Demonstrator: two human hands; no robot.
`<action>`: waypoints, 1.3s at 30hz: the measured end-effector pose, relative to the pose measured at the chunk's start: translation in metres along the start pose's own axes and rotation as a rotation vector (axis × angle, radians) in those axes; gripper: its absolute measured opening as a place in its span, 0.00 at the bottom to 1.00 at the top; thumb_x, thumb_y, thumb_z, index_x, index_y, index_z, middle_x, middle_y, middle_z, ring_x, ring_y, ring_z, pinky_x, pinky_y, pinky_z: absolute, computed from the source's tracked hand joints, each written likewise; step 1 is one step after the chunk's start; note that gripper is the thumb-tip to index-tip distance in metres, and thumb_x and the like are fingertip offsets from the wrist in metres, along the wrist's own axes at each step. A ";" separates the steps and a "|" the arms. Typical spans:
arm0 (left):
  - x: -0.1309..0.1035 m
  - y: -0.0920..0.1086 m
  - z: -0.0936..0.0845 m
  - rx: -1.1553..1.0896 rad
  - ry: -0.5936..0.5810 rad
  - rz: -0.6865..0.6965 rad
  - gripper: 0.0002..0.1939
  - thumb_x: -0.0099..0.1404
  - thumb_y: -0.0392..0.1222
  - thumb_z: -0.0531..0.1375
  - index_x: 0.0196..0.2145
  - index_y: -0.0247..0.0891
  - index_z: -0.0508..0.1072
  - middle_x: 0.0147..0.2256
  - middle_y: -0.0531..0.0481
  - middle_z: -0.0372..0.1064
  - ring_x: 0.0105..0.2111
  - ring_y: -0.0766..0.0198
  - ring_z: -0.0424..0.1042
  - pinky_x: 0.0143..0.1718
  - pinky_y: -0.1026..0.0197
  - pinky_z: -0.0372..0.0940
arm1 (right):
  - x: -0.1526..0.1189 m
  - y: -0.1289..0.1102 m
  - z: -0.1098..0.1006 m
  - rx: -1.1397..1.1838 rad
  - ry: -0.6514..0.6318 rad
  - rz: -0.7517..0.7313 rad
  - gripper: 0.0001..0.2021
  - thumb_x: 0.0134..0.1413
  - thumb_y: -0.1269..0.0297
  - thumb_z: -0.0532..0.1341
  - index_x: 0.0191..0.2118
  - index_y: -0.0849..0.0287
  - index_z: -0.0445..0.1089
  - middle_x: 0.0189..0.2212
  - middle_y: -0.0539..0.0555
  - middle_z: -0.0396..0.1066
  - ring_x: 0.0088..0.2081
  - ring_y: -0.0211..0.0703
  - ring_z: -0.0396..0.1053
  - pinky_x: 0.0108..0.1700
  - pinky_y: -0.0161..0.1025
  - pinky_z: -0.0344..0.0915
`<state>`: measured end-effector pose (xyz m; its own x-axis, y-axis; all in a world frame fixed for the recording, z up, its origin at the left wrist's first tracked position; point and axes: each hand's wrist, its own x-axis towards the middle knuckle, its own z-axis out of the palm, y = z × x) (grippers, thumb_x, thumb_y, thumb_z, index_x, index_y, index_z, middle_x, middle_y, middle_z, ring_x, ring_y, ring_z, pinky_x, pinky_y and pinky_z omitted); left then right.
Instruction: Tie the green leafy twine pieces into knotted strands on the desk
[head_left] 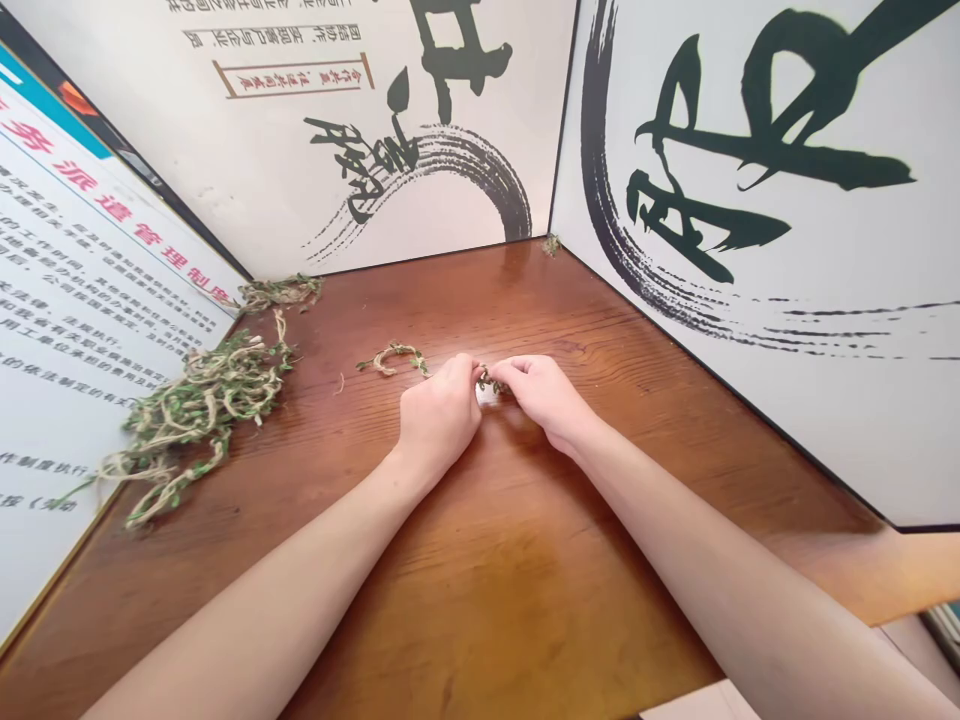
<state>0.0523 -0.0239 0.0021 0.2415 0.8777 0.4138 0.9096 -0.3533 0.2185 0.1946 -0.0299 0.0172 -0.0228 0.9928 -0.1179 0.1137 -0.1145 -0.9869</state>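
Observation:
Both my hands meet over the middle of the wooden table. My left hand (442, 408) is closed on a leafy twine cord (391, 352), tan rope with small green leaves. One end of it curls out on the table beyond that hand. Between the two hands a short leafy bit shows, and my right hand (541, 392) pinches it with thumb and fingers. The fingers cover most of the held part, so how it is twisted or knotted there is hidden.
A tangled heap of leafy twine (217, 395) lies along the left panel (90, 290). A smaller clump (279, 292) sits at the back left corner, and a tiny tuft (552, 245) in the far corner. Upright printed panels (420, 210) border the wooden table (480, 600).

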 end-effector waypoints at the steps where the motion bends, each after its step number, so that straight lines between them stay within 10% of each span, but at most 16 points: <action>1: 0.000 0.000 0.000 -0.020 0.003 0.001 0.14 0.74 0.44 0.47 0.40 0.38 0.70 0.35 0.47 0.73 0.31 0.58 0.70 0.28 0.60 0.50 | 0.000 0.000 0.000 -0.007 0.003 0.002 0.14 0.56 0.64 0.57 0.21 0.61 0.61 0.21 0.48 0.60 0.26 0.35 0.54 0.31 0.37 0.51; 8: 0.004 -0.006 0.000 -0.271 -0.065 -0.080 0.13 0.73 0.44 0.48 0.36 0.37 0.67 0.31 0.49 0.71 0.30 0.61 0.67 0.33 0.60 0.55 | 0.004 0.015 0.006 -0.218 0.127 -0.296 0.07 0.49 0.61 0.63 0.29 0.60 0.71 0.35 0.53 0.69 0.40 0.42 0.66 0.46 0.41 0.61; 17: 0.001 0.004 -0.004 0.053 -0.144 -0.067 0.13 0.75 0.44 0.48 0.40 0.38 0.70 0.35 0.48 0.73 0.32 0.57 0.72 0.28 0.58 0.50 | 0.007 0.010 -0.001 -0.005 0.094 -0.079 0.09 0.48 0.65 0.58 0.21 0.60 0.62 0.23 0.49 0.61 0.28 0.37 0.58 0.34 0.38 0.55; 25: -0.001 0.008 -0.007 0.064 -0.142 -0.068 0.14 0.75 0.44 0.47 0.42 0.38 0.70 0.36 0.47 0.74 0.34 0.56 0.73 0.30 0.58 0.55 | 0.004 0.016 0.000 -0.369 0.364 -0.616 0.03 0.48 0.67 0.61 0.28 0.60 0.69 0.31 0.54 0.68 0.37 0.43 0.65 0.44 0.42 0.63; 39: 0.000 0.005 -0.004 0.156 -0.156 -0.079 0.16 0.76 0.45 0.45 0.43 0.37 0.70 0.36 0.46 0.75 0.32 0.54 0.74 0.26 0.58 0.49 | 0.008 0.009 -0.001 0.129 0.074 -0.173 0.17 0.43 0.67 0.58 0.43 0.57 0.58 0.23 0.43 0.63 0.23 0.35 0.59 0.27 0.35 0.56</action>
<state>0.0553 -0.0268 0.0065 0.2054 0.9445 0.2565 0.9662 -0.2374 0.1003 0.1967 -0.0234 0.0072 0.0422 0.9974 0.0584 -0.0141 0.0591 -0.9982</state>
